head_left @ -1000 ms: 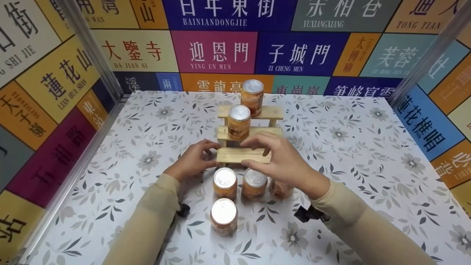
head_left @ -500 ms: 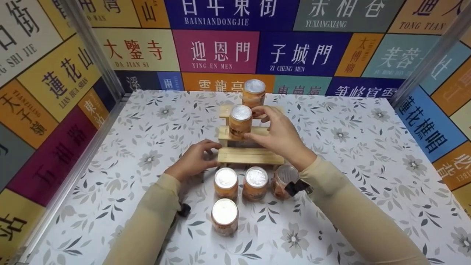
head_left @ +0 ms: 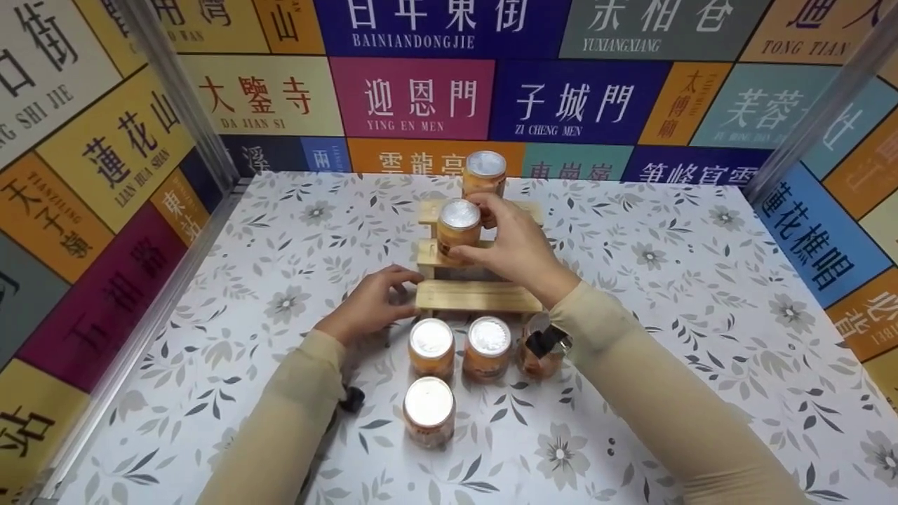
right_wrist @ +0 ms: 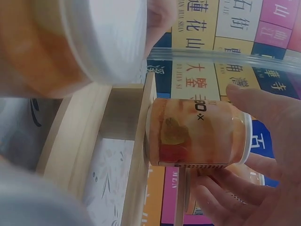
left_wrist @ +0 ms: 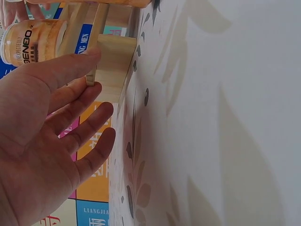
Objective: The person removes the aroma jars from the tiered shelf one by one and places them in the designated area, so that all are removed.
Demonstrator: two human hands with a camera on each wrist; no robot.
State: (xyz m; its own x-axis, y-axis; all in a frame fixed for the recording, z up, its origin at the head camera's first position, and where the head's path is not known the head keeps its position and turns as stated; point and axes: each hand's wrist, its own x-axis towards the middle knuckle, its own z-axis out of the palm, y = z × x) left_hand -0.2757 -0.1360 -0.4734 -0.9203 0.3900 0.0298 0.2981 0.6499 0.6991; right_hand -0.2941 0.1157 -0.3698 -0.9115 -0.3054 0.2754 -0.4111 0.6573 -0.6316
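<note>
on the rack, the nearer can points straight up, long axis vertical; the right hand curls round it, the left hand pinches the rack's end.

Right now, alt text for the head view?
Right hand around a can on the middle step of a wooden stand, left hand pinching the bottom step. Another can sits on the top step; four more cans stand in front.

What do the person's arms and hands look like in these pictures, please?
The left sleeve and right sleeve are long and plain beige. The left hand and right hand wear no gloves. A left black attachment and right black attachment show near the wrists, too small to detail.
</note>
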